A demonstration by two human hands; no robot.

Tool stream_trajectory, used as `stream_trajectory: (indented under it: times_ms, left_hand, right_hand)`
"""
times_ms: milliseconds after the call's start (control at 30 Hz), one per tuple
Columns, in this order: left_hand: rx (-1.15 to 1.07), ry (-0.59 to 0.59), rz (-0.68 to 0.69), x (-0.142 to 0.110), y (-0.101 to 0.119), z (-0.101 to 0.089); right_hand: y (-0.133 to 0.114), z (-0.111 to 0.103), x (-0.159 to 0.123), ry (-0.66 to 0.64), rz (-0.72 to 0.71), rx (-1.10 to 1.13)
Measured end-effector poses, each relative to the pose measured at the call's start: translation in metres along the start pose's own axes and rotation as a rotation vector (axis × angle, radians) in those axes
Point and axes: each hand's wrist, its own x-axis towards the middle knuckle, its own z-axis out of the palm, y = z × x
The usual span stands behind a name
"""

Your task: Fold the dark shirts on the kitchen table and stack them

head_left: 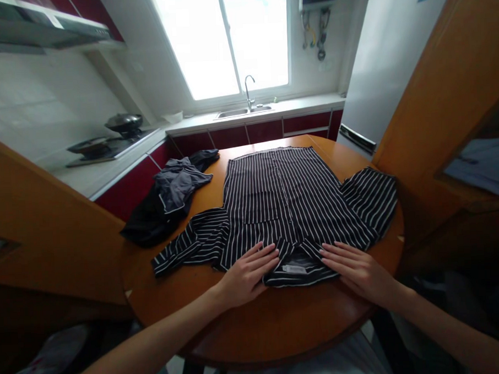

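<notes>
A black shirt with white stripes (pixel 270 191) lies spread out, front side up, on the round wooden table (pixel 247 333). Its collar, with a pale label inside, faces me, and its hem points toward the window. Both sleeves stretch out to the sides. My left hand (pixel 250 272) lies flat with fingers extended on the shirt just left of the collar. On the collar's right side, my right hand (pixel 356 268) rests flat too, fingers straight. Neither hand grips the fabric.
Dark crumpled clothes (pixel 173 190) lie on the table's far left edge. Beyond stand a counter with a sink (pixel 246 112) and a stove with a lidded pan (pixel 125 123). A fridge (pixel 392 54) is at the right, and wooden door frames flank the table.
</notes>
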Motion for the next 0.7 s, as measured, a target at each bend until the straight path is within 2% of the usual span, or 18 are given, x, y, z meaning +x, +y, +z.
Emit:
stream_trajectory:
  times_ms: [100,300,433,533,700]
  left_hand:
    - [0.061,-0.032,0.049,0.0,0.004,-0.001]
    - [0.081,-0.081,0.106,-0.004,0.018,0.001]
    - [0.051,-0.153,0.102,-0.008,0.026,-0.005]
    - [0.009,-0.182,0.093,-0.008,0.027,-0.013]
    - [-0.126,-0.164,0.092,-0.003,0.018,-0.023]
  right_hand:
    - [0.003,-0.004,-0.003,0.041,-0.009,0.026]
    - [0.001,-0.01,-0.008,-0.052,-0.062,0.104]
    - [-0.002,-0.01,-0.009,-0.072,-0.058,0.182]
    - [-0.002,-0.013,-0.006,-0.074,-0.07,0.225]
    - [0.001,-0.016,-0.001,-0.044,-0.079,0.283]
